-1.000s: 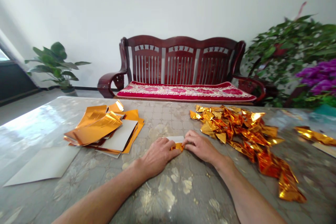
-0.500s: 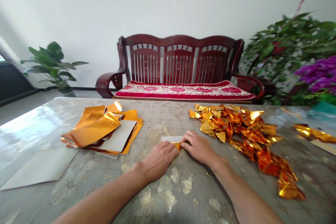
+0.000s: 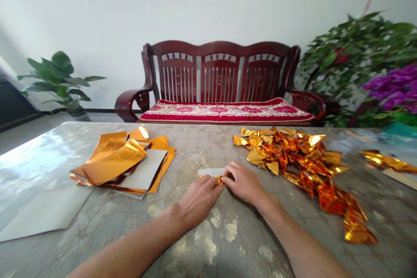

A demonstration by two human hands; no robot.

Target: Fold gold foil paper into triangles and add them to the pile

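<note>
Small folded gold foil piece (image 3: 217, 179) held pinched on bench (image 3: 202, 152), white card strip (image 3: 211, 172) touching behind it. Left hand (image 3: 198, 202) and right hand (image 3: 243, 183) pressed together at foil, both grips closed on it. Pile of foil triangles (image 3: 293, 160) placed right; stack of foil sheets and card (image 3: 120, 163) placed left.

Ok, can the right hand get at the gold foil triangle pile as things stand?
Probably yes. The right hand lies right beside the pile of gold foil triangles, and nothing stands between them. It would likely have to release the small foil piece first.
</note>
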